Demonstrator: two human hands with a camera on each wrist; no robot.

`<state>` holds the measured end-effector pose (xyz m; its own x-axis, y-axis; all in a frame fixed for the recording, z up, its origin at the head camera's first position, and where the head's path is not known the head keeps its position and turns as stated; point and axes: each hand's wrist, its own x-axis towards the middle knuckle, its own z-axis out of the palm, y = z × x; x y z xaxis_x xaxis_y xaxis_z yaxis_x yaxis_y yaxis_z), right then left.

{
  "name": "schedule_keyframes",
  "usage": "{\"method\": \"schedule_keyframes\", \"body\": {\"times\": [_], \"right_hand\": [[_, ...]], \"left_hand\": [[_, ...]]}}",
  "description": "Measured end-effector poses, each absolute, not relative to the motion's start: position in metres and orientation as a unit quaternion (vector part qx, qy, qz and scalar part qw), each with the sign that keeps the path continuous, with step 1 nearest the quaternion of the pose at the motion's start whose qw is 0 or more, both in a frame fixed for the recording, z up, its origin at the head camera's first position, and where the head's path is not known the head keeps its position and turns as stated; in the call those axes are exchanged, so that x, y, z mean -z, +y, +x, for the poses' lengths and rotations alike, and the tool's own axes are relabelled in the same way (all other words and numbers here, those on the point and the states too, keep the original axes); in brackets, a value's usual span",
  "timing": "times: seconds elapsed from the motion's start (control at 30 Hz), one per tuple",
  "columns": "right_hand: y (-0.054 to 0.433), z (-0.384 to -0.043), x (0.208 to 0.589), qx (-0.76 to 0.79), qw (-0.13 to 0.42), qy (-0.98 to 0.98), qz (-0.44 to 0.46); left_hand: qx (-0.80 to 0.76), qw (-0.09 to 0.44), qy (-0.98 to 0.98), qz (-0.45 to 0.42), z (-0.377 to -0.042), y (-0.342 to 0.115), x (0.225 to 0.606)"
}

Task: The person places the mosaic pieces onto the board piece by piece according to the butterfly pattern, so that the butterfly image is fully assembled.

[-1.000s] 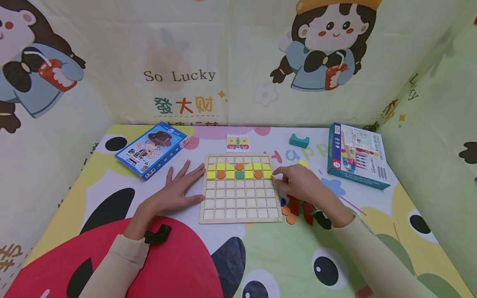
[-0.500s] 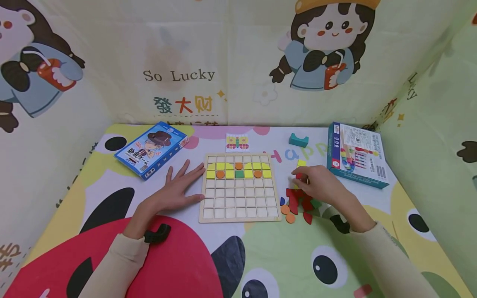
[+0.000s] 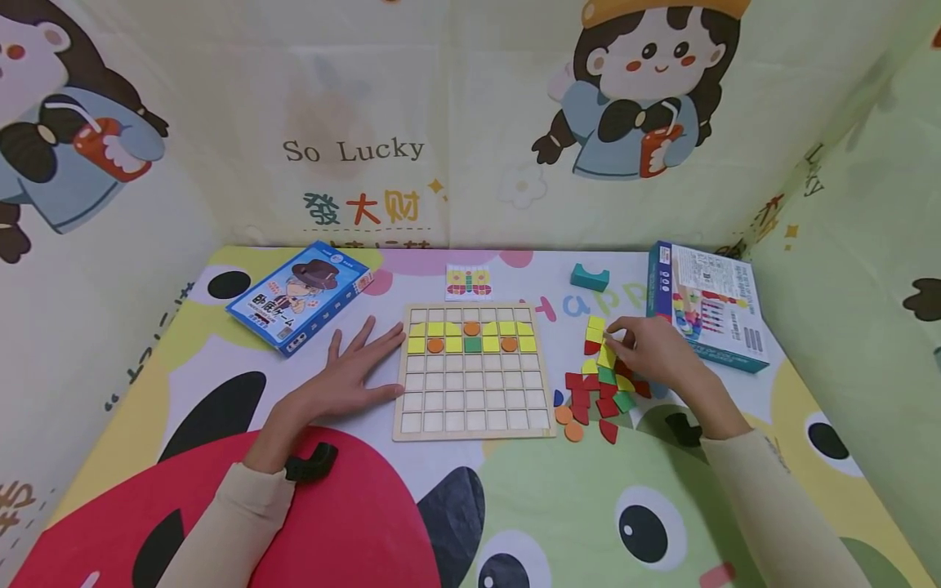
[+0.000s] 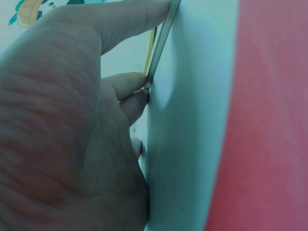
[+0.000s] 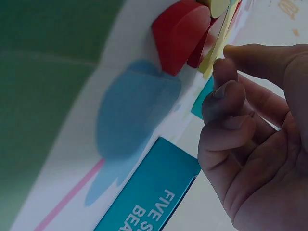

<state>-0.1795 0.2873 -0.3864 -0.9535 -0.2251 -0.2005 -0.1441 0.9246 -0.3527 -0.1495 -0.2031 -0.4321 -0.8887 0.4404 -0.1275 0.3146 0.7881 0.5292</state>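
Note:
In the head view, the left hand (image 3: 349, 380) lies with fingers spread, its fingertips touching the left edge of the wooden grid board (image 3: 437, 403); the left wrist view shows the thumb and fingers at the board's rim (image 4: 161, 48). Yellow tiles, orange discs (image 3: 472, 328) and a green square (image 3: 473, 345) fill parts of two upper rows. Right of the board, the right hand (image 3: 654, 351) pinches a yellow tile (image 3: 606, 355) at the pile with thumb and index finger. In the right wrist view its other fingers are curled, and the tile's edge (image 5: 211, 60) shows by the fingertips.
Loose red tiles (image 3: 579, 398), green and yellow pieces, and orange discs (image 3: 573, 431) lie right of the board. A butterfly pattern card (image 3: 468, 282) is behind it. A blue box (image 3: 300, 296), a teal block (image 3: 590, 278) and a teal box (image 3: 707, 306) stand farther out.
The right hand has moved from the board's right edge out to the loose pieces at the right, uncovering the pile. The left hand has stayed at the board's left edge.

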Motion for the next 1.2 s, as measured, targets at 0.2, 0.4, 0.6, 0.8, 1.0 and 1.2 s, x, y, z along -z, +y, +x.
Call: {"method": "schedule_keyframes", "body": {"times": [0.2, 0.4, 0.6, 0.8, 1.0, 1.2], "right_hand": [[0.292, -0.177, 0.386, 0.17, 0.116, 0.974, -0.097], [0.293, -0.172, 0.383, 0.178, 0.124, 0.971, -0.104], [0.282, -0.16, 0.382, 0.199, 0.15, 0.956, -0.156], [0.277, -0.158, 0.384, 0.187, 0.164, 0.954, -0.168], [0.275, -0.16, 0.386, 0.18, 0.157, 0.957, -0.167], [0.269, -0.16, 0.388, 0.175, 0.155, 0.958, -0.167]], "left_hand": [[-0.256, 0.123, 0.938, 0.201, -0.15, -0.203, 0.433], [-0.254, 0.125, 0.938, 0.2, -0.15, -0.203, 0.433], [-0.255, 0.125, 0.938, 0.2, -0.15, -0.203, 0.434], [-0.253, 0.123, 0.939, 0.2, -0.15, -0.203, 0.434], [-0.249, 0.12, 0.941, 0.198, -0.15, -0.202, 0.434], [-0.247, 0.119, 0.941, 0.199, -0.15, -0.203, 0.435]]}}
